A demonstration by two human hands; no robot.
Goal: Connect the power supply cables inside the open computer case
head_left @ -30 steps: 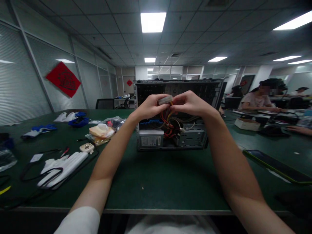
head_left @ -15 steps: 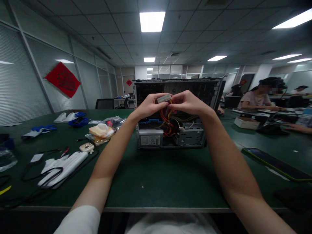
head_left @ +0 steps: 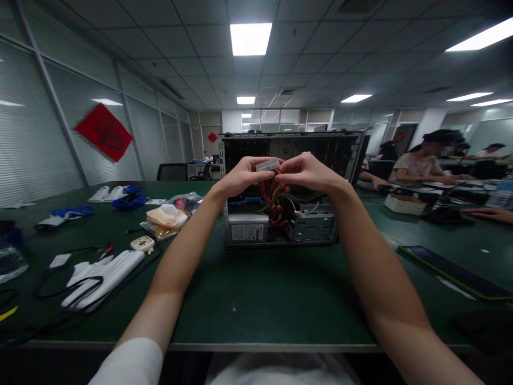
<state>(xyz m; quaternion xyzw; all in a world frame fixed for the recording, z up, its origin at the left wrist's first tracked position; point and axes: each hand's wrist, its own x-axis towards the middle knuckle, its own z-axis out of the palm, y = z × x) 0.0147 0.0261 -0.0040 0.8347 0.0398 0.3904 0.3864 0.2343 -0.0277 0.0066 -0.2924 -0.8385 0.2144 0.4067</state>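
An open computer case stands on the green table in front of me, its inside facing me. Both my hands are raised before it. My left hand and my right hand pinch a white multi-pin power connector between them. Red, yellow and orange wires run from the connector down into the case, above the grey power supply.
White gloves, black cables, a small white plug and bagged parts lie to the left. Blue and white gloves lie farther back. A dark flat panel lies at right. Other people sit at tables at the far right.
My hands have kept the connector between them and turned it slightly, so its pin face shows more. The view has shifted a little.
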